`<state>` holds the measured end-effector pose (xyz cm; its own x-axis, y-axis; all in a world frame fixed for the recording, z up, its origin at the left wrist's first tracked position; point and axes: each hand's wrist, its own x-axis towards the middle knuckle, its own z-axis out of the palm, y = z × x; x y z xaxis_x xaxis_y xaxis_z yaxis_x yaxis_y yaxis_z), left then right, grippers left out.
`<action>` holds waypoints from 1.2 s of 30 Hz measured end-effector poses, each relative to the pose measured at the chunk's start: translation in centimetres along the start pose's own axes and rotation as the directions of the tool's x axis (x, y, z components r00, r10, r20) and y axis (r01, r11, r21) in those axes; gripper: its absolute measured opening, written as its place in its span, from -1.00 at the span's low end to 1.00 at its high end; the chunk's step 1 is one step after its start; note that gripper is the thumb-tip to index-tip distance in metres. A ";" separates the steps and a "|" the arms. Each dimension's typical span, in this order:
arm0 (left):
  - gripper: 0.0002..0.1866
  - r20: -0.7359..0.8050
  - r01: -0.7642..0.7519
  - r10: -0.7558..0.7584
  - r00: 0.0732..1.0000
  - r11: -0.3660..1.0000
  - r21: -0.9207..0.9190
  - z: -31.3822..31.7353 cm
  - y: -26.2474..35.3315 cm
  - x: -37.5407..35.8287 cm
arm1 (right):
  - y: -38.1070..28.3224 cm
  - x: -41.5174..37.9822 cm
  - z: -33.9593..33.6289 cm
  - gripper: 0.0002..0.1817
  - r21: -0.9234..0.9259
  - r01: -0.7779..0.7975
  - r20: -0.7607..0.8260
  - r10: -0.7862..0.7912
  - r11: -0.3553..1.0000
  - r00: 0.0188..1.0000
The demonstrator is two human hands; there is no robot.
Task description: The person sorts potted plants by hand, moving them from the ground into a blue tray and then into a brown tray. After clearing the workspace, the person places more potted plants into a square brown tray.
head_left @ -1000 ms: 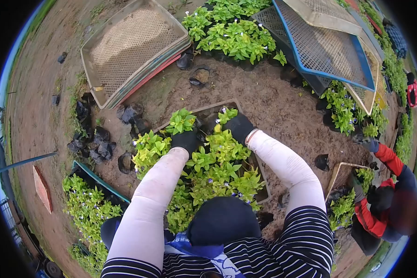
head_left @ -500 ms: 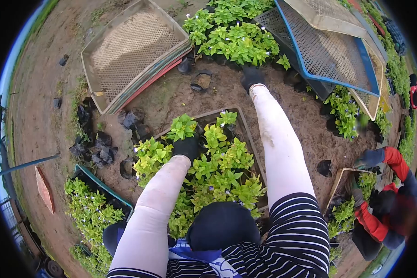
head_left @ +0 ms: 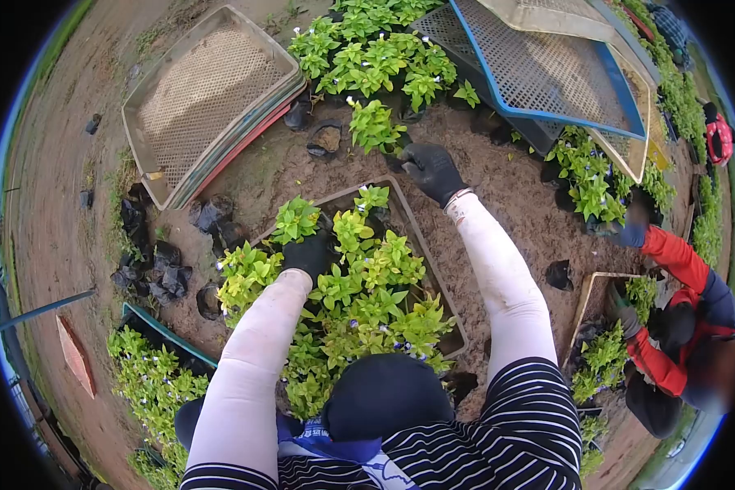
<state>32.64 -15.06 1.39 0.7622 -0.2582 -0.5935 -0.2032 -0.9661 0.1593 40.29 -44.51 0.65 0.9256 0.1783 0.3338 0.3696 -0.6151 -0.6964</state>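
Note:
My right hand (head_left: 433, 173), in a black glove, is closed at the base of a leafy potted plant (head_left: 374, 126) with a small pale flower. It holds the plant above the soil, just beyond the far edge of a shallow tray (head_left: 433, 282). Yellow-green potted plants (head_left: 384, 269) crowd that tray. Among them, my left hand (head_left: 309, 256), also black-gloved, is at the base of a brighter green plant (head_left: 296, 219) near the tray's far left corner. Leaves partly cover its fingers, which look closed around that plant's pot.
Stacked mesh trays (head_left: 212, 98) lie at upper left, and a blue-rimmed tray (head_left: 555, 73) leans at upper right. More plants (head_left: 376, 57) stand at the back. Black plastic bags (head_left: 167, 273) litter the soil at left. A co-worker in red sleeves (head_left: 678, 257) handles plants at right.
My right hand has drawn back from the plant group towards me and left, bringing one potted plant with it. My left hand stays in the same spot in the tray. The view has shifted slightly.

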 end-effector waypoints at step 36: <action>-0.71 -0.064 -0.237 0.239 0.969 0.971 0.034 -6.1 0.6 1.8 | -3.5 -16.9 -2.4 -0.76 0.139 -0.531 -0.307 0.547 0.836 0.779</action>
<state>37.70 -16.10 5.23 0.7295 -0.4807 -0.4865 -0.3986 -0.8769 0.2688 23.18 -47.19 -1.00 0.8983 -0.4331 0.0744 -0.1718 -0.5018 -0.8477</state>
